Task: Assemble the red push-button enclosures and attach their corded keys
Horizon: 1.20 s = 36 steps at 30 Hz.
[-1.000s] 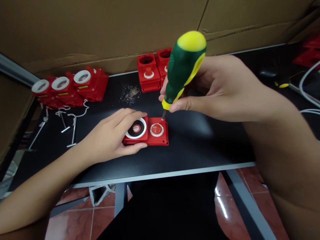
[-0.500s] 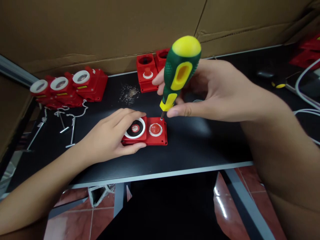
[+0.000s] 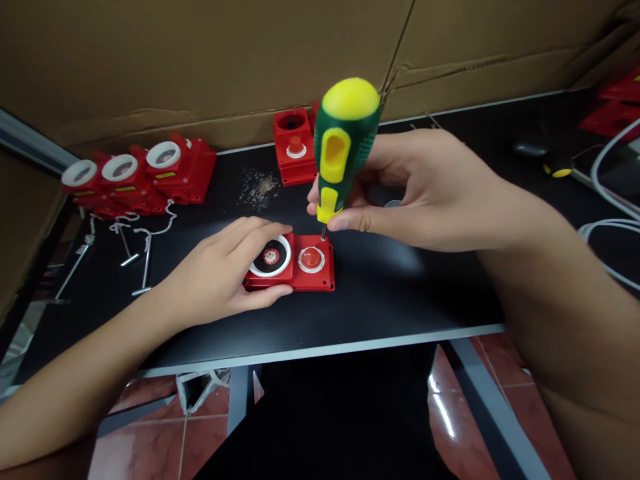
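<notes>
A red alarm box (image 3: 316, 279) with a round red dome and a white-ringed opening lies flat on the black table. My left hand (image 3: 227, 267) grips its left end, fingers over the far side and thumb along the near side. My right hand (image 3: 400, 190) is closed around a green and yellow screwdriver (image 3: 345, 150), holding it upright low on the handle. The screwdriver's tip meets a small screw (image 3: 323, 239) at the box's far right corner. My fingers behind the handle are partly hidden.
Three red boxes with white rings (image 3: 183, 170) stand at the back left, small metal T-bars (image 3: 146, 263) on cords before them. Another red box (image 3: 294, 150) is behind my hands. Debris (image 3: 260, 189) lies nearby; white cable (image 3: 607, 230) is at right. Cardboard (image 3: 225, 60) walls the back.
The screwdriver has turned about its axis, and its handle top has shifted left to stand more upright. My right fingers have moved slightly left with it. My left hand and the box stay put.
</notes>
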Motion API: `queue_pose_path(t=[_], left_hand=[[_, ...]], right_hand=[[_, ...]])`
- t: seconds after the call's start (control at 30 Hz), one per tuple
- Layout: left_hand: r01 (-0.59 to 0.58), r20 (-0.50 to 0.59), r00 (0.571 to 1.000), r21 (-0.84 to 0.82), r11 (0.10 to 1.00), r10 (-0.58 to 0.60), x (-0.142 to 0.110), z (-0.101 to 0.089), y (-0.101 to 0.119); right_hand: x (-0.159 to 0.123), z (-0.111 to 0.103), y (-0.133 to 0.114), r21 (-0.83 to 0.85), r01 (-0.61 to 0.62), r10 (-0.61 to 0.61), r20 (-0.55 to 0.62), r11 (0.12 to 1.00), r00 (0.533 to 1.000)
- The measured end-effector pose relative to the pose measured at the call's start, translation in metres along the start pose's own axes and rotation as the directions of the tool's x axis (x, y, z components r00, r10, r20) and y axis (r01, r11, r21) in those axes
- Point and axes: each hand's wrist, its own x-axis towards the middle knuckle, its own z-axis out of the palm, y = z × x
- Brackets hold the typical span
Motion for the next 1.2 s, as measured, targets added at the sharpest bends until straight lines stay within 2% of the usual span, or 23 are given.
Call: queue_pose_path(t=[0.13, 0.27, 0.37, 0.47, 0.6, 0.7, 0.9, 1.2], left_hand=[[0.017, 0.000, 1.000, -0.015, 1.000, -0.017, 0.000, -0.002, 0.001], [0.015, 0.008, 1.000, 0.015, 1.000, -0.015, 0.000, -0.001, 0.001], [-0.014, -0.003, 1.000, 0.044, 0.999, 0.015, -0.001, 0.000, 0.000], [-0.024, -0.005, 1.000, 0.037, 0.999, 0.025, -0.001, 0.000, -0.001], [0.025, 0.019, 1.000, 0.014, 1.000, -0.025, 0.000, -0.001, -0.001], [0.016, 0.017, 1.000, 0.015, 1.000, -0.016, 0.001, -0.001, 0.000], [0.026, 0.012, 1.000, 0.002, 1.000, -0.026, 0.000, -0.001, 0.000], [0.007, 0.006, 1.000, 0.011, 1.000, -0.007, 0.000, -0.002, 0.001]], right_hand=[[0.001, 0.008, 0.001, -0.149, 0.050, -0.061, -0.073, 0.988, 0.995], [0.002, 0.016, 0.004, -0.196, 0.064, -0.088, -0.116, 0.978, 0.989], [0.001, 0.017, 0.005, -0.151, 0.060, -0.080, -0.125, 0.987, 0.989], [0.000, 0.009, 0.003, -0.046, 0.064, -0.065, -0.031, 0.997, 0.997], [0.001, -0.008, -0.003, 0.093, 0.078, -0.091, 0.142, 0.993, 0.986], [0.002, -0.014, -0.005, 0.108, 0.047, -0.067, 0.184, 0.993, 0.981], [0.000, -0.009, -0.005, 0.020, 0.065, -0.066, 0.063, 0.998, 0.996], [-0.002, 0.001, -0.007, -0.078, 0.010, -0.016, -0.081, 0.997, 0.997]])
